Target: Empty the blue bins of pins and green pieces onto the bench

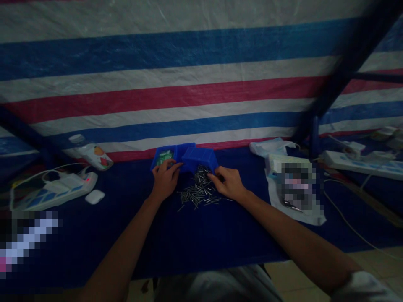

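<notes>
We are looking down at a table covered in dark blue cloth (201,243), with both of the person's bare arms reaching forward over it. The left hand (165,178) is resting at the front edge of a blue plastic bin (170,156), its fingers curled loosely over the rim near something greenish lying inside; in this dim light we cannot tell whether the hand is actually gripping the bin or only touching it. A second blue bin (200,158) is tipping forward just beside the first, its mouth facing a loose pile of small metal pins (198,193) that is spreading out on the cloth between the two hands. The right hand (228,182) is lying at the right edge of that pile, fingers bent down onto the pins, seemingly pinching or raking a few, though we cannot make out a firm grasp.

To the left a white power strip (53,191) with a red light is sitting near a small white case (95,196), and a plastic bottle (91,154) is lying on its side behind them. To the right a white cloth or bag (302,209) is lying flat, with another power strip (362,164) beyond it. A striped tarpaulin (189,84) in blue, white and red is hanging behind the table.
</notes>
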Demonstrator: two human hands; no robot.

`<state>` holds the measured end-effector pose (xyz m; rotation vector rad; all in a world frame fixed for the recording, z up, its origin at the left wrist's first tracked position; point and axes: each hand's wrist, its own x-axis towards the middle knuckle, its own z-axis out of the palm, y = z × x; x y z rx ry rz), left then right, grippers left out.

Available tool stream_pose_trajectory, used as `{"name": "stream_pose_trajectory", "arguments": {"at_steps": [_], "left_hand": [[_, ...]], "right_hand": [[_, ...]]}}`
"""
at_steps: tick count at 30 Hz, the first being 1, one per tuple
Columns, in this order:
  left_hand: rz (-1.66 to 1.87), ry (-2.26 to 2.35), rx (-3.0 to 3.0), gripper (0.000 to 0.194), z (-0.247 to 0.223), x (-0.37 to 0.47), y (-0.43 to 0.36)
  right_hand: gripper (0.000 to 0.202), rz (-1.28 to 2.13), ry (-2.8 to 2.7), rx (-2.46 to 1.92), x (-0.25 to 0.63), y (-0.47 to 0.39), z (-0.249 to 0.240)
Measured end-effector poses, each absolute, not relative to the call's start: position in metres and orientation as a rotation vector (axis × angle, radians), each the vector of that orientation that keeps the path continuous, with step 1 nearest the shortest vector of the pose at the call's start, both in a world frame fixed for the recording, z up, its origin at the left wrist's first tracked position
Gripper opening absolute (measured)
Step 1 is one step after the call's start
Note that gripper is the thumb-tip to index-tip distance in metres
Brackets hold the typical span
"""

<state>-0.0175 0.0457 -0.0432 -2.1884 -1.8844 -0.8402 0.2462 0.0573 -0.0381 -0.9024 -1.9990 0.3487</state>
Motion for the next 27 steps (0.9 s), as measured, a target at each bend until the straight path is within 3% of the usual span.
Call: {"name": "stream_pose_trajectory", "arguments": {"at_steps": [27], "left_hand": [[-0.795,-1.859,-2.177,0.03,-0.0431,-0.0175,0.0433]], "right_hand": [[0.03,0.13,-1.969,-0.734,0.2496,0.0606,-0.0323]]}}
